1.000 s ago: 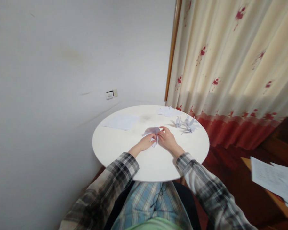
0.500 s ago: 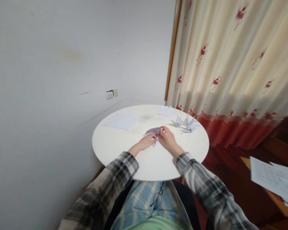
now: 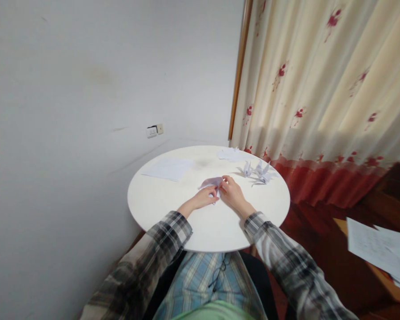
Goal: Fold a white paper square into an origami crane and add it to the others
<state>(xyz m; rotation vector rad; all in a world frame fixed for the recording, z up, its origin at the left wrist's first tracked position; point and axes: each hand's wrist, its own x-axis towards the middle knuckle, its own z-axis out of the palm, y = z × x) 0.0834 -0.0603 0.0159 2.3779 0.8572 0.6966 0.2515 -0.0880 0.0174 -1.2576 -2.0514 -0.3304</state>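
A partly folded sheet of white paper (image 3: 210,182) lies at the middle of the round table, between both hands. My left hand (image 3: 205,198) is closed on its near left part, thumb and fingers pinched together. At the paper's right side, my right hand (image 3: 231,191) pinches the edge with thumb and forefinger. A small pointed tip of the paper shows below the left fingers; the fingers hide most of the folds. To the right of my hands stand several folded paper cranes (image 3: 262,173), apart from the hands.
The white round table (image 3: 160,211) stands near a wall with a socket (image 3: 151,132). Flat white paper (image 3: 168,169) lies at its back left, more paper (image 3: 231,154) at the back. A patterned curtain (image 3: 320,111) hangs behind. Written sheets (image 3: 376,244) lie at the far right.
My left fingers have shifted slightly over the paper, so less of its near tip shows. The right hand keeps its pinch in nearly the same place.
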